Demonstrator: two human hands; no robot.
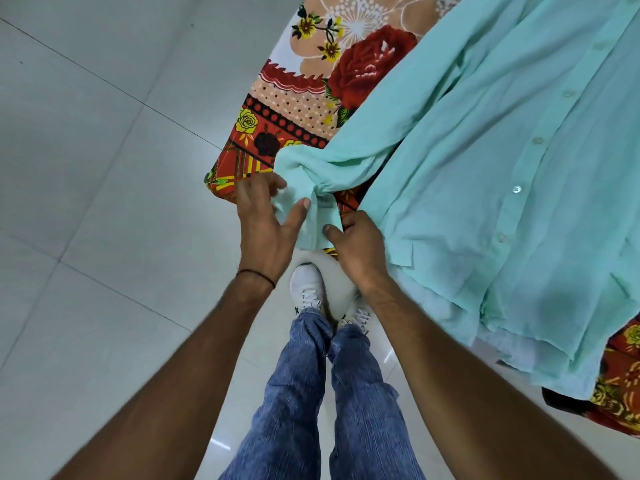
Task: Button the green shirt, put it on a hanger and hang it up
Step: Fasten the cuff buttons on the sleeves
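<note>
The green shirt [485, 202] lies flat on the bed [277, 109], button line running away from the person. Its sleeve cuff [318, 220] overhangs the bed corner, pinched by left hand [266, 223] and right hand [358, 247] together.

Left hand [266, 223], right hand [360, 247] — shirt cuff [317, 220]

Pale glossy floor tiles [104, 168] fill the left side, and a bed's loud floral bedsheet [298, 109] sits far right.
</note>
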